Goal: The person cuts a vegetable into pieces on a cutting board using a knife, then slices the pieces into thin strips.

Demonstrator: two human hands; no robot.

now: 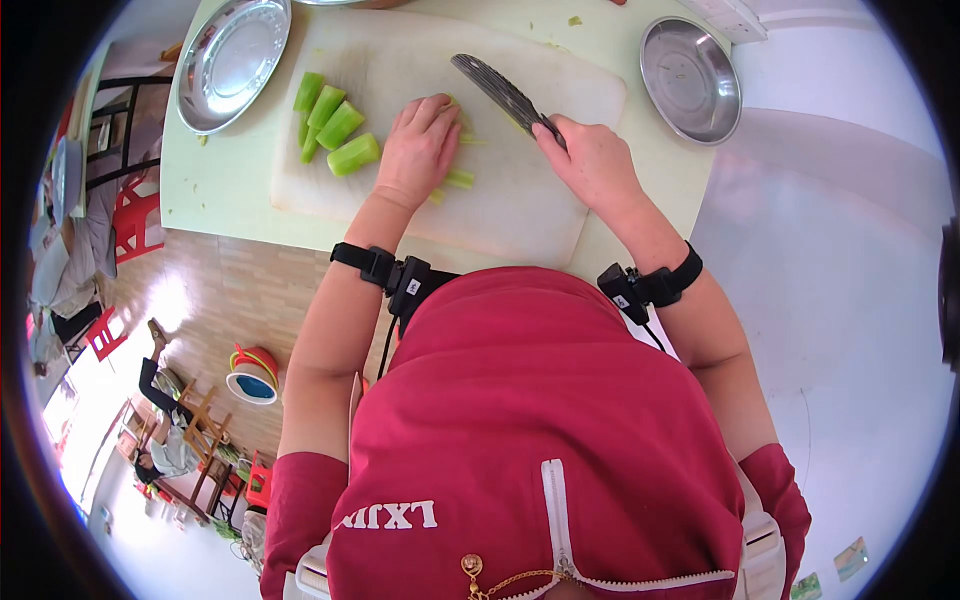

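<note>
On the white cutting board (520, 215) my left hand (418, 150) lies palm down, its fingers curled together over a green vegetable piece (454, 102) that they mostly hide. Thin green cut strips (459, 178) stick out by its thumb side. In my right hand (595, 165) is the handle of a kitchen knife (497, 86) with a dark blade, which points up and left, apart from my left hand. Several thick, pale-ended green vegetable chunks (340, 125) sit in a group left of my left hand.
One shiny metal dish (235, 62) stands at the table's left, and a metal bowl (690, 80) at its right. Another metal rim shows at the top edge. Green scraps (574, 20) dot the table. Far left, a person (175, 450) and red stools (135, 220) appear.
</note>
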